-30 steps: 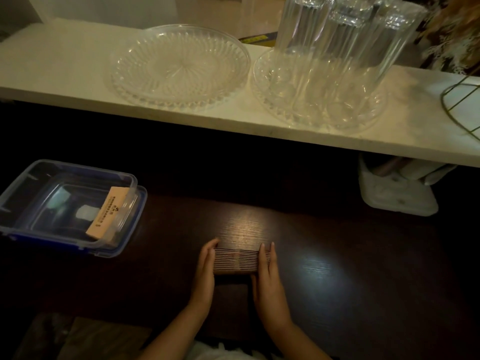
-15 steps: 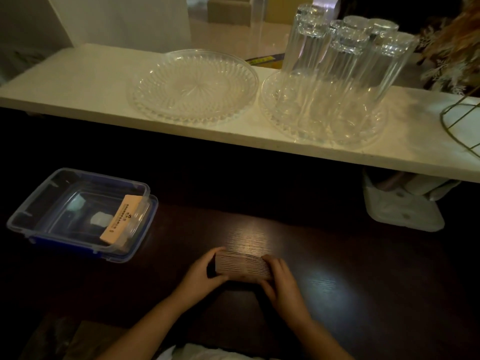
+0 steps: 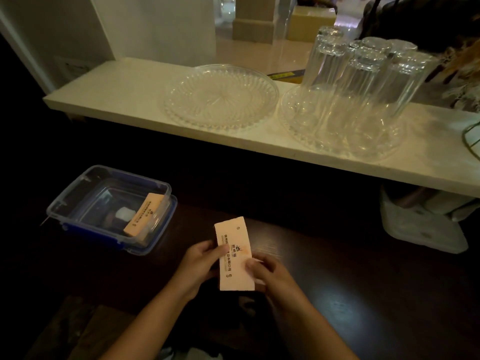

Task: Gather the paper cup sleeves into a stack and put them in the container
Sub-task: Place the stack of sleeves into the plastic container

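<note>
I grip the sleeve stack (image 3: 235,255) flat-side up above the dark table (image 3: 337,294), my left hand (image 3: 200,266) and right hand (image 3: 270,276) pinching its sides; lower sleeves hidden. The box (image 3: 109,206) sits left.

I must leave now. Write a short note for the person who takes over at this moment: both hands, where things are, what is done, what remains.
Left hand and right hand: both grip the stack of sleeves, held above the dark table, printed face up.
Container: open, to the left on the table, one sleeve already leaning inside.
Done: sleeves gathered into a stack.
Left: carry the stack left and set it in the container.
</note>
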Demonstrator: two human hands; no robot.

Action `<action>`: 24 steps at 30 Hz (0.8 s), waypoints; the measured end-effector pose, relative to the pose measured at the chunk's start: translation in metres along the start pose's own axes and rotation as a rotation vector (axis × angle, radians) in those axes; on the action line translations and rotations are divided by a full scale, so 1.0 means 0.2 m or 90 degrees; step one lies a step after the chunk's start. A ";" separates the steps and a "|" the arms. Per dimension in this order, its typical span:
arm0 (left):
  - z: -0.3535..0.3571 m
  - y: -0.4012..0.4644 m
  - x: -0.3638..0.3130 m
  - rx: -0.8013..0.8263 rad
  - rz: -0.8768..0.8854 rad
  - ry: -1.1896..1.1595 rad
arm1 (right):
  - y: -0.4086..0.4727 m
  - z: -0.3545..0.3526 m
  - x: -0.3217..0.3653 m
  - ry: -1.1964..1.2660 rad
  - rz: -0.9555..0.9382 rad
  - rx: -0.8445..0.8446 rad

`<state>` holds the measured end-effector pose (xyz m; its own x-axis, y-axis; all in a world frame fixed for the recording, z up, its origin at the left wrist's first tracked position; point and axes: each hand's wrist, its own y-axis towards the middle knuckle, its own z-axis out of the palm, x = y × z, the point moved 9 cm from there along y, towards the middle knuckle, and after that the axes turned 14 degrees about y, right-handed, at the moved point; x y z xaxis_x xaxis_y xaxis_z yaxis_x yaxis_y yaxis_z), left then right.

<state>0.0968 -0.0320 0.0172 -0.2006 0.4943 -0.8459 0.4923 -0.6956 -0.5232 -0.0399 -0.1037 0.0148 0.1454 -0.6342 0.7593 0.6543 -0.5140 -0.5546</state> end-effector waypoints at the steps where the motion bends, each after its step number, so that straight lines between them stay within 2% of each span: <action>1: -0.01 -0.02 0.01 0.015 -0.006 0.024 | 0.00 0.01 0.02 0.004 0.003 0.013; 4: -0.04 -0.08 0.01 0.041 -0.017 0.060 | 0.00 0.10 0.08 -0.019 0.014 0.066; 9: -0.16 -0.17 -0.01 0.035 -0.047 0.058 | 0.00 0.25 0.10 -0.019 0.002 0.085; 13: -0.31 -0.21 -0.01 -0.002 -0.083 0.026 | 0.05 0.41 0.09 0.008 0.007 0.119; 16: -0.45 -0.20 -0.02 -0.034 -0.095 0.060 | 0.10 0.54 0.06 0.019 0.023 0.124; 24: -0.97 -0.04 -0.04 -0.002 -0.031 0.074 | 0.28 0.96 0.03 0.021 -0.011 0.105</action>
<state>0.2595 0.0701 0.0486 -0.1244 0.5851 -0.8014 0.4867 -0.6679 -0.5631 0.1400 -0.0247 0.0534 0.1107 -0.6456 0.7556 0.7695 -0.4254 -0.4762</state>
